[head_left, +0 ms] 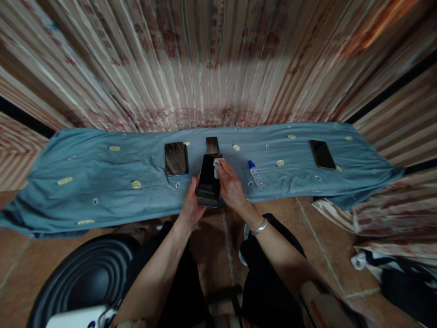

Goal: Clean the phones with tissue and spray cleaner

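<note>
Both hands meet over the near edge of the blue cloth (102,182). The left hand (190,207) grips a dark phone (208,181) from below, its long axis running away from the person, screen up. The right hand (231,186) presses a small white wipe (216,166) against the phone's far right edge, fingers curled. A small bottle (256,175) lies just right of that hand.

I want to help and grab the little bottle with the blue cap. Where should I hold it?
Hold the little bottle around its clear middle, coming down from above. It lies flat on the blue cloth, cap pointing away, with open cloth along both long sides, so fingers fit either side. The right hand is close beside it.
</note>
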{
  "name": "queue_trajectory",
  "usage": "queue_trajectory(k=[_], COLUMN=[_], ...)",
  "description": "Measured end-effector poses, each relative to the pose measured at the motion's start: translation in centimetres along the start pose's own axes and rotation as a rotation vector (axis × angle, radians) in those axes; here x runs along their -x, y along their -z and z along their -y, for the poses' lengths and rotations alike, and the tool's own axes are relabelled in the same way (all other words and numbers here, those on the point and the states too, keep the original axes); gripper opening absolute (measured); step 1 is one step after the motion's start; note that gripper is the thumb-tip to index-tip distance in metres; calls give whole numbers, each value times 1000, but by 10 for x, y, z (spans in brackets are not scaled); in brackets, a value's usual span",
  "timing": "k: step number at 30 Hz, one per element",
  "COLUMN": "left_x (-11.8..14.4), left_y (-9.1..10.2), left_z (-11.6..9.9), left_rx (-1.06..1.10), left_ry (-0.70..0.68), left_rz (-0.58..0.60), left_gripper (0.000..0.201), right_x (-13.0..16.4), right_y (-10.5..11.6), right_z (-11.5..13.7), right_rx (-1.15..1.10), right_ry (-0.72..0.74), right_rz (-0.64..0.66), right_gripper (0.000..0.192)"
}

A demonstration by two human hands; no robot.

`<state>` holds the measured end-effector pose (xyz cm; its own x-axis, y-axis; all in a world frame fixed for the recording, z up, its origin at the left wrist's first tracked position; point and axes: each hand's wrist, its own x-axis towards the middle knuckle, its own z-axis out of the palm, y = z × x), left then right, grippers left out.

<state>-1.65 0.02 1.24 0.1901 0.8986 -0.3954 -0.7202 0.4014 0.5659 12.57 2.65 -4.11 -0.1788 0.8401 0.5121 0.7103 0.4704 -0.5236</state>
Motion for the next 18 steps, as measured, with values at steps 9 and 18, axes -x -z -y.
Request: queue_trajectory(k=[9, 18], left_x=[3, 2], left_y=[2, 5], left_z=[10, 19], left_rx=[-112, -199], left_ry=[76, 66], left_rz=[64, 99], left_gripper=[42, 49], right_x=[-3, -8], right_y=[2, 9], right_z=[-8, -4], right_rx=[18, -10], right_ry=[-22, -26], right_rz=[-5, 16], right_gripper=[60, 62])
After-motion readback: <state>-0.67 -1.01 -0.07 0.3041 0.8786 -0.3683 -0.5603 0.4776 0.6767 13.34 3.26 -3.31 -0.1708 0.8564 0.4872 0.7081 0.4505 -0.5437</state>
